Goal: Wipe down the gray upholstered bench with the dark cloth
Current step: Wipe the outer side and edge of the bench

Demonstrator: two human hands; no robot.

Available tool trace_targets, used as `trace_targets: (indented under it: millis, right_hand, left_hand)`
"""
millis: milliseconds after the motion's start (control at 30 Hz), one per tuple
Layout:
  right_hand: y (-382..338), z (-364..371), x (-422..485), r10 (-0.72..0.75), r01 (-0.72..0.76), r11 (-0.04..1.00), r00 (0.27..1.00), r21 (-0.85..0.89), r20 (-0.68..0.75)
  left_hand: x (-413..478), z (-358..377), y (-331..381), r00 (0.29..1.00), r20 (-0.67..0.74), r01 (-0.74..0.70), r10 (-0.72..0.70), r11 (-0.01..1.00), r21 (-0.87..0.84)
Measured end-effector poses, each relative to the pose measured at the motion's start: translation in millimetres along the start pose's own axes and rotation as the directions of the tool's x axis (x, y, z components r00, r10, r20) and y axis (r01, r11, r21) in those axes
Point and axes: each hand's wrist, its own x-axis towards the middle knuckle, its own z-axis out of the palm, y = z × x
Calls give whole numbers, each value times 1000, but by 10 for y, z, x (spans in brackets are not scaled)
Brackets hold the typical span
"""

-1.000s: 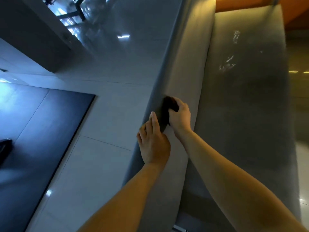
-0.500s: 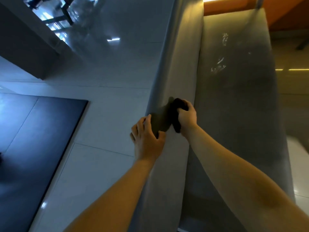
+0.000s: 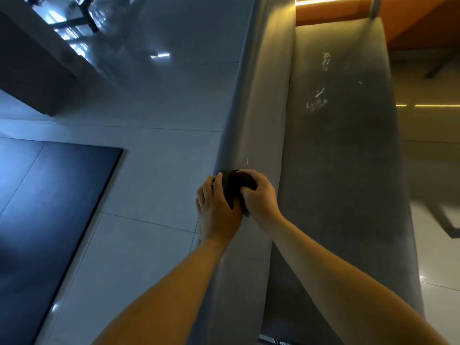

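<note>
r hand [image 3: 260, 195] and l hand [image 3: 216, 212] both clutch dark cloth [image 3: 232, 186] on bench [image 3: 336, 183] edge; bunched wad may skip streaks [image 3: 316, 100] at 1 o'clock.

Place: lobby or public lounge.
Floor: large glossy tiles [image 3: 159, 175] mirroring ceiling lights, one dark inset panel [image 3: 49, 210].
Seating: long gray upholstered bench [image 3: 343, 175] ending at an orange, strip-lit wall [image 3: 333, 7].

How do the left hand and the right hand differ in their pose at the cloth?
The right hand curls its fingers round the cloth; the left hand lies flatter, fingers pointing up. The right hand sits on the seat side of the bench back, the left hand on the floor side. Both touch the cloth.
</note>
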Motion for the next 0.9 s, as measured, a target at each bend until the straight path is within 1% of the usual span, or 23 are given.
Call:
trace_targets:
  millis: [33, 67, 100, 133, 167, 200, 233, 300, 367, 500, 533, 633, 700, 767, 833, 900]
  right_hand:
    - [-57, -39, 81, -29, 28, 999, 999, -28, -23]
    - [-116, -95, 207, -27, 25, 1000, 996, -15, -79]
    - [-180, -154, 358, 16, -10, 999, 990, 41, -140]
    - [-214, -192, 523, 96, -78, 991, 979, 109, -179]
    - [-213, -205, 663, 173, -145, 977, 967, 155, -187]
    - [-173, -186, 749, 223, -194, 967, 959, 166, -175]
    - [-117, -133, 779, 240, -218, 965, 958, 143, -160]
    - [-34, -32, 672, 220, -211, 975, 963, 67, -157]
    - [17, -1, 467, 203, -201, 979, 967, 23, -157]
    - [144, -14, 134, 170, -177, 984, 976, -38, -137]
    - [146, -4, 154, 156, -164, 986, 978, -43, -140]
    - [47, 0, 465, 84, -116, 982, 976, -151, -203]
    - [-72, -17, 738, 79, -115, 984, 964, -133, -253]
    - [-138, -2, 906, 120, -142, 988, 950, -57, -289]
    - [-135, 43, 914, 156, -162, 987, 943, 6, -294]
    - [-50, 76, 786, 155, -159, 987, 945, 8, -287]
  left_hand:
    - [2, 2, -16, 1000, 2, -5, 5, 1000, -10]
    - [3, 10, -35, 1000, 2, -12, 12, 1000, -20]
    - [6, 18, -45, 1000, 6, -16, 16, 1000, -27]
    - [8, 29, -57, 1000, 9, -14, 14, 999, -29]
    - [12, 40, -67, 1000, 9, -12, 12, 1000, -24]
    - [15, 51, -73, 1000, 2, -17, 17, 1000, -7]
    - [14, 61, -79, 999, -8, -32, 32, 999, 29]
    - [19, 87, -81, 997, -18, -77, 80, 988, 133]
    - [28, 115, -73, 996, -13, -89, 93, 974, 210]
    - [39, 123, -51, 997, 15, -72, 70, 970, 233]
    - [43, 121, -54, 997, 15, -73, 71, 968, 240]
    - [46, 137, -82, 996, 6, -86, 88, 957, 279]
    - [51, 151, -92, 994, -16, -95, 105, 951, 294]
    - [47, 154, -88, 994, -15, -96, 105, 954, 285]
    - [43, 152, -76, 996, -10, -84, 90, 953, 290]
    - [39, 157, -69, 996, -11, -82, 89, 950, 302]
